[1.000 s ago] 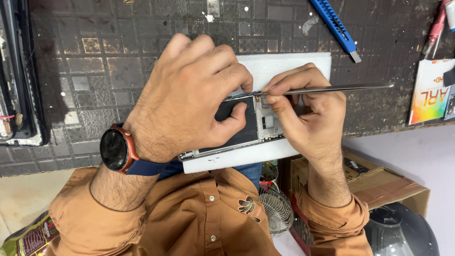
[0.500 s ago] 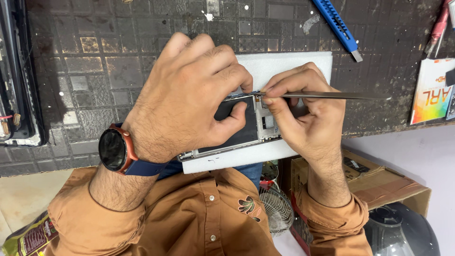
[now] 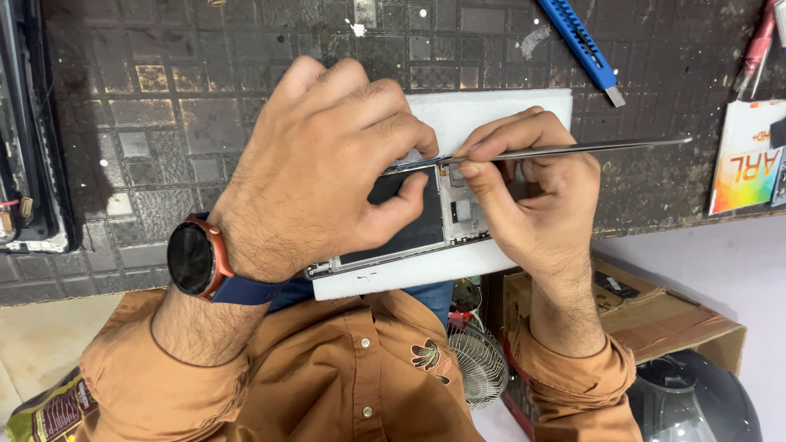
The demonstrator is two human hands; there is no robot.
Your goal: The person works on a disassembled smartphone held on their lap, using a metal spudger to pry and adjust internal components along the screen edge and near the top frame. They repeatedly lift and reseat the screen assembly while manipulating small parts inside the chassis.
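Note:
An opened phone (image 3: 426,221), back cover off, lies on a white foam sheet (image 3: 491,110) at the near edge of the dark gridded work mat (image 3: 164,106). My left hand (image 3: 327,172), with a round black watch on a blue strap at the wrist, presses down on the phone and covers most of it; the thumb rests on the black battery. My right hand (image 3: 532,205) pinches long metal tweezers (image 3: 589,149) whose tips reach the phone's top edge near the circuit board. The tweezers' back end points right.
A blue utility knife (image 3: 585,49) lies at the mat's far right. A colourful printed card (image 3: 749,160) and a red pen (image 3: 757,45) sit at the right edge. A dark device frame (image 3: 24,147) lies at the left. Below the bench are a cardboard box (image 3: 655,311) and a small fan (image 3: 479,364).
The right hand and tweezers shifted very slightly; the left hand stays pressed on the phone.

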